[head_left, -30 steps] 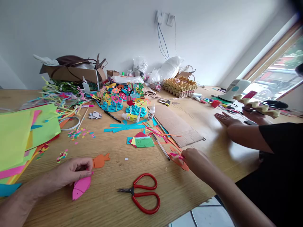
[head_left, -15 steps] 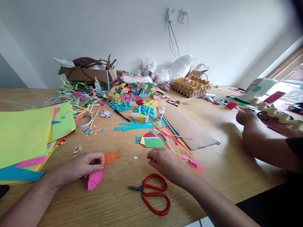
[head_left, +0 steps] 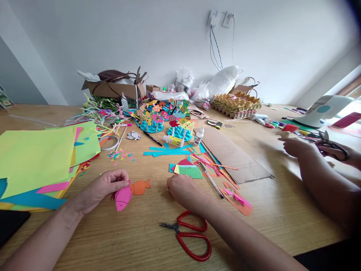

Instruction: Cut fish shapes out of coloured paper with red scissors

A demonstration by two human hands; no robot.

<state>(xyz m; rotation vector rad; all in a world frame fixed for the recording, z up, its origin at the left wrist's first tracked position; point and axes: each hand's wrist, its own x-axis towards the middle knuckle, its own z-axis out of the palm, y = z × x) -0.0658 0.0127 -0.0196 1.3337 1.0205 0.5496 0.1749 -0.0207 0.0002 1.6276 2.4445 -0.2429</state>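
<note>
Left fingers (head_left: pixel 119 184) pinching pink paper fish (head_left: pixel 123 198) — right fingers (head_left: pixel 172 184) curled, grip unclear, near scissors (head_left: pixel 176 227)

Egg cartons (head_left: pixel 236 105) sit beside a white plastic bag (head_left: pixel 225 81).

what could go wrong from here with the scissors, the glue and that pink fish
The red-handled scissors lie close to the right hand, so that wrist might knock them or brush the blades. The yellow-labelled glue bottle lies on its side and could leak if its tip isn't sealed. The pink paper fish, pinched in the left hand, might crease if squeezed hard.
</note>
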